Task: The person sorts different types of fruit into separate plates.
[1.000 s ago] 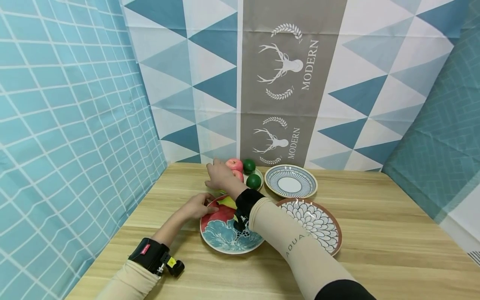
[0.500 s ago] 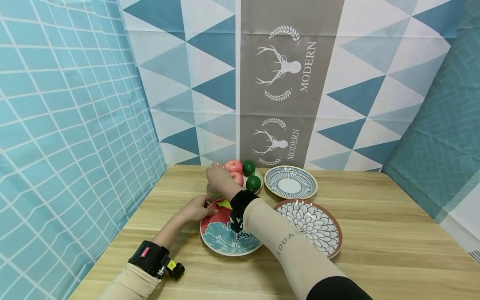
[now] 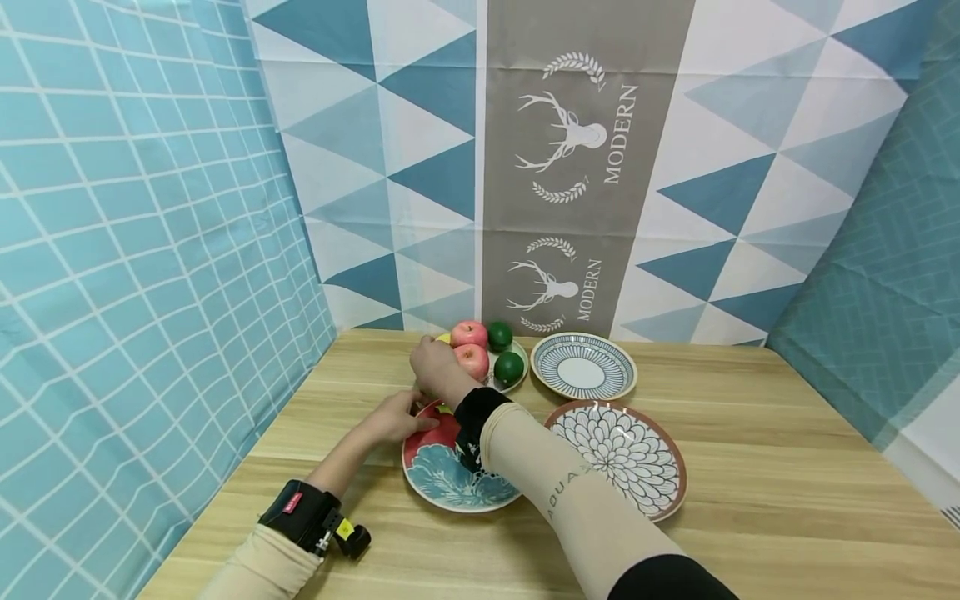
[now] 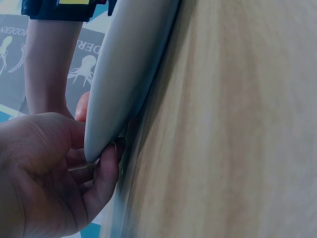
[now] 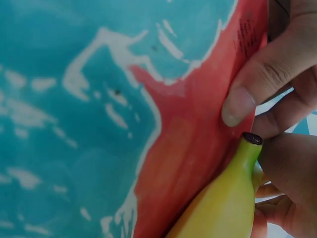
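My left hand (image 3: 393, 417) pinches the left rim of a red-and-blue plate (image 3: 457, 479), thumb on its face and fingers under it, as the left wrist view shows. The plate's pale underside (image 4: 131, 64) is tilted up from the table there. A yellow banana (image 5: 220, 203) lies against the plate's red part. My right hand (image 3: 438, 367) reaches over the plate's far edge, beside a fruit plate (image 3: 517, 385) with two pink apples (image 3: 472, 362) and two dark green fruits (image 3: 508, 368). Its fingers are mostly hidden; whether they hold anything cannot be seen.
A blue-striped plate (image 3: 582, 367) stands at the back, right of the fruit. In front of it, a brown-rimmed plate with a flower pattern (image 3: 622, 454) lies partly behind my right forearm. Patterned cloth (image 3: 405, 208) hangs behind the wooden table (image 3: 765, 467).
My right hand has drawn slightly toward me and down, and its fingers look more bent. A yellow piece beside the apples now shows behind it. The left hand keeps its grip on the plate.
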Demonstrator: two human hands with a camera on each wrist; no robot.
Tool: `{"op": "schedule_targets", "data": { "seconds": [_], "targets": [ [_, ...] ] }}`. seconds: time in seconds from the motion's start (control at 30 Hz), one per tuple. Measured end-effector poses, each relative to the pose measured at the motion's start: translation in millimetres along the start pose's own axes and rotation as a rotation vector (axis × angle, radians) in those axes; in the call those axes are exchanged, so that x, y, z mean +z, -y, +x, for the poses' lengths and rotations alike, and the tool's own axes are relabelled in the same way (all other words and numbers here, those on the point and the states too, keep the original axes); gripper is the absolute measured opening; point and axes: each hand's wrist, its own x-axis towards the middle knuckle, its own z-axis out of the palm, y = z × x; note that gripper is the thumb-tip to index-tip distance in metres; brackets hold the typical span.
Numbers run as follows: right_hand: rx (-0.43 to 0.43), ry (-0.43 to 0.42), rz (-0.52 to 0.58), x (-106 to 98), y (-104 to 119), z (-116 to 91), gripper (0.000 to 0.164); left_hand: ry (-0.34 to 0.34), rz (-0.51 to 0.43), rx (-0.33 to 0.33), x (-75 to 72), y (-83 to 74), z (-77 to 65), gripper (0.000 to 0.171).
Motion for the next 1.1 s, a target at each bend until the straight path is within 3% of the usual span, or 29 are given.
{"op": "schedule_targets", "data": {
  "seconds": [0.23,0.33,1.1],
  "targets": [
    [0.037,0.010,-0.010,6,10,6,0.014,-0.017,0.031,0.002,2.5,1.5,-0.8,0.027],
    [0.059,0.012,0.005,7,12,8,0.017,-0.018,0.028,0.008,3.2,0.7,-0.2,0.027],
    [0.082,-0.097,0.144,-17,14,-6,0.014,-0.049,0.011,0.043,3.6,-0.1,-3.4,0.021]
  ]
}}
